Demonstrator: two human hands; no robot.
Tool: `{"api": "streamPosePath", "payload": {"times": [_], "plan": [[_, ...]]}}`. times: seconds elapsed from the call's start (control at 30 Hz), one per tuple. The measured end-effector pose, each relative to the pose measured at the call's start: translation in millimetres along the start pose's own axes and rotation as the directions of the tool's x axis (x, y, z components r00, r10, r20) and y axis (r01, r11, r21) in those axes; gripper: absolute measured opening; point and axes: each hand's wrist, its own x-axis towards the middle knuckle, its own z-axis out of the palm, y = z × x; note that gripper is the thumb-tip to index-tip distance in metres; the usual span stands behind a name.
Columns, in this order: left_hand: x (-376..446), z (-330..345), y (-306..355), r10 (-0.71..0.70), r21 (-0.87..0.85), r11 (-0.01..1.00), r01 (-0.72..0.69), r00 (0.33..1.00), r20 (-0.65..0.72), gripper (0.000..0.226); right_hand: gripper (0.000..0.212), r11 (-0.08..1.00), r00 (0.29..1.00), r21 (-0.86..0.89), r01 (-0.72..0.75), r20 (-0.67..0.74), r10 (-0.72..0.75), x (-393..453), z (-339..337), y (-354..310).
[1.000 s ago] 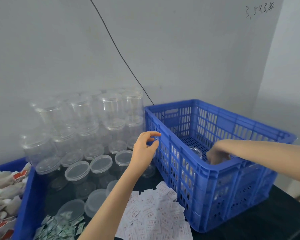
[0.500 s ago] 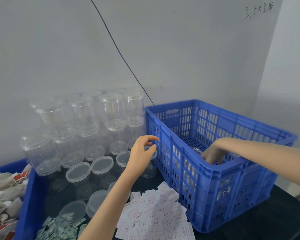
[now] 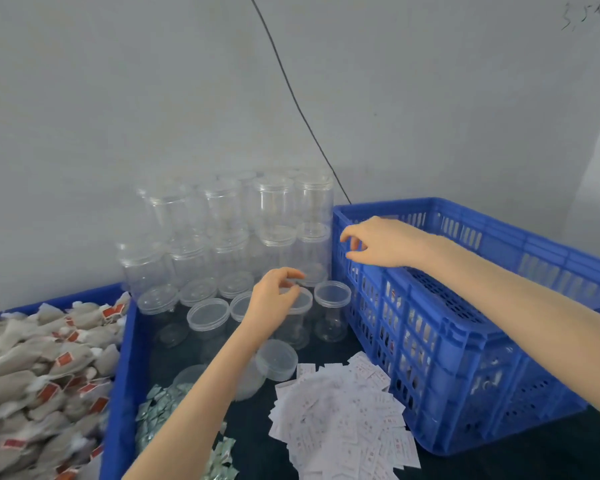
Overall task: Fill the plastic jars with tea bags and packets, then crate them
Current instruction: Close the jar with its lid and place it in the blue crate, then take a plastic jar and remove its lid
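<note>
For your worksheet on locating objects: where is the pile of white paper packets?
In the head view, the white paper packets lie bottom centre on the dark table, against the blue crate's front-left corner.

Small packing workroom: bare grey wall (image 3: pixel 118 98), dark table (image 3: pixel 499 465) crowded with stacked clear plastic jars (image 3: pixel 222 237), blue crate (image 3: pixel 465 341), bin of tea bags (image 3: pixel 32 375), loose paper packets (image 3: pixel 343 417).

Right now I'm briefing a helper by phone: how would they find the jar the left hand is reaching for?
Start at the blue crate on the right. Against its left wall, in front of the stacked jars, stand two clear lidded jars; the nearer-crate one stands free. The target jar is its left neighbour, the only one with the left hand curled over its lid.
</note>
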Motion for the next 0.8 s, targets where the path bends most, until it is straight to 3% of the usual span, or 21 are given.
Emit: {"api": "streamPosePath", "payload": {"times": [0.13,0.23,0.3,0.47,0.63,0.8], "plan": [[1.0,-19.3,-39.2,-0.140,0.317,0.937,0.145,0.989,-0.038,0.029,0.038,0.989,0.989,-0.005,0.146,0.040,-0.145,18.4,20.3,-64.1],[-0.1,-34.3,-74.1,-0.243,0.568,0.783,0.254,0.965,-0.096,0.040,0.039,0.972,0.970,-0.011,0.233,0.075,-0.232,32.2,48.6,-100.9],[-2.3,-43.6,-92.3,-0.318,0.636,0.700,0.325,0.939,-0.130,0.048,0.039,0.965,0.959,0.022,0.263,0.104,-0.264,39.2,69.3,-119.5],[-5.9,-56.3,-125.8,-0.519,0.655,0.613,0.442,0.850,-0.088,0.087,0.036,0.951,0.936,0.140,0.274,0.186,-0.297,50.0,114.3,-147.2],[-3.9,-58.3,-143.6,-0.501,0.610,0.642,0.465,0.856,-0.127,0.080,0.027,0.953,0.940,0.176,0.245,0.196,-0.278,56.2,147.7,-154.8],[-5.7,-58.3,-142.2,-0.473,0.495,0.710,0.501,0.860,-0.192,0.077,0.031,0.949,0.958,0.234,0.211,0.142,-0.248,55.0,158.4,-152.0]]}}
